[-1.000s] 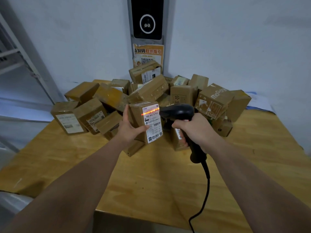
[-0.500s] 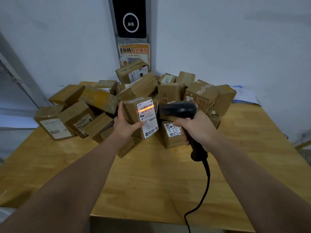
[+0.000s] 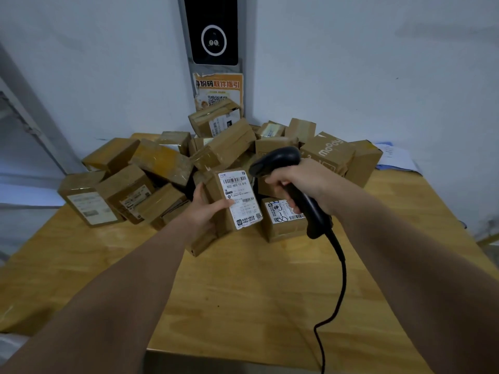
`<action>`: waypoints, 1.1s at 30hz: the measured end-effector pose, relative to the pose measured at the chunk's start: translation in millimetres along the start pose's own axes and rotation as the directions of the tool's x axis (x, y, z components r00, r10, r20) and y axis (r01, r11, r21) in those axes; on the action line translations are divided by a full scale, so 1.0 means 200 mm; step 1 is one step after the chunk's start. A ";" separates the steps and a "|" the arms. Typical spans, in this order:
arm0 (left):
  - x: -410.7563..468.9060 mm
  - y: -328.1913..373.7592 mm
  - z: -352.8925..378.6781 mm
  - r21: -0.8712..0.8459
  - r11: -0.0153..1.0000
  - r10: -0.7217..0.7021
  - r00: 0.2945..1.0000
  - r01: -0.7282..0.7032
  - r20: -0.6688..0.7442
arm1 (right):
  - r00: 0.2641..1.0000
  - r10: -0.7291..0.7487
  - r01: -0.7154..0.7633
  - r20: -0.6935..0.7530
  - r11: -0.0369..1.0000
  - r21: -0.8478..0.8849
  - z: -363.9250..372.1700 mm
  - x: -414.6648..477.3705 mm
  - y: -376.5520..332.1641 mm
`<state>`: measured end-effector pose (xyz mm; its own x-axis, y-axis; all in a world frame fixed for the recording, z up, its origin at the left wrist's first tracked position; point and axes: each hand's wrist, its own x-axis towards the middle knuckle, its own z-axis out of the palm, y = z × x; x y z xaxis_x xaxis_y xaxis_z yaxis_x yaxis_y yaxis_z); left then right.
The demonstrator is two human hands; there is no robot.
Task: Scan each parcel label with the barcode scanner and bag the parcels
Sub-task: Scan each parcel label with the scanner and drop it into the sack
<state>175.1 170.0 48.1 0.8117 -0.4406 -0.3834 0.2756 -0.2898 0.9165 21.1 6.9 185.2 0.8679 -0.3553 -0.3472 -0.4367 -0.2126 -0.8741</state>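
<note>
A: At the left of the frame, what lies on the table (image 3: 256,292)?

B: A box (image 3: 86,201) with a white label facing up, at the left end of a pile (image 3: 162,163) of brown parcels heaped against the wall.

A: And at the middle?

B: The left hand (image 3: 205,209) grips one parcel (image 3: 217,190) at the front of the pile, thumb across the front face and fingers behind. Its label (image 3: 240,198) faces the camera, with a barcode near the top. High above, a black device (image 3: 213,31) hangs on the wall, with an orange poster (image 3: 218,90) under it.

A: Where is the scanner?

B: Just right of the parcel. The right hand (image 3: 305,179) is wrapped round the handle of the scanner (image 3: 280,159), whose head points left toward the top of the label, near it but apart. The cable (image 3: 341,279) runs from the handle down to the bottom edge of the frame.

A: Anything below it?

B: A carton (image 3: 283,228) on the table, with handwriting on its label.

A: Farther right?

B: A "moody" box (image 3: 329,155), then papers (image 3: 397,157) by the wall.
</note>
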 end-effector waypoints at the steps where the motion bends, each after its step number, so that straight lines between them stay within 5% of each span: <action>1: 0.00 -0.01 0.00 0.007 0.999 -0.048 0.999 0.047 0.023 | 0.999 0.033 -0.033 0.016 0.999 0.004 0.00 0.02 -0.02; 5: -0.01 -0.05 0.02 0.012 0.987 -0.163 0.985 0.162 0.064 | 0.993 0.117 -0.117 0.016 0.992 -0.038 0.01 0.07 -0.05; 21: -0.07 -0.19 0.07 -0.034 0.981 -0.191 0.980 0.193 0.048 | 0.985 0.172 -0.172 -0.017 0.985 0.033 0.11 0.07 0.14; 33: -0.43 -0.28 -0.26 -0.088 0.996 0.018 1.000 -0.019 -0.017 | 0.987 -0.153 0.153 -0.048 0.988 0.002 0.57 -0.13 0.32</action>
<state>116.9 268.5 34.7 0.8251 -0.4311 -0.3652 0.3045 -0.2051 0.9302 -2.3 106.5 100.4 0.9121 -0.3619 -0.1929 -0.2982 -0.2625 -0.9177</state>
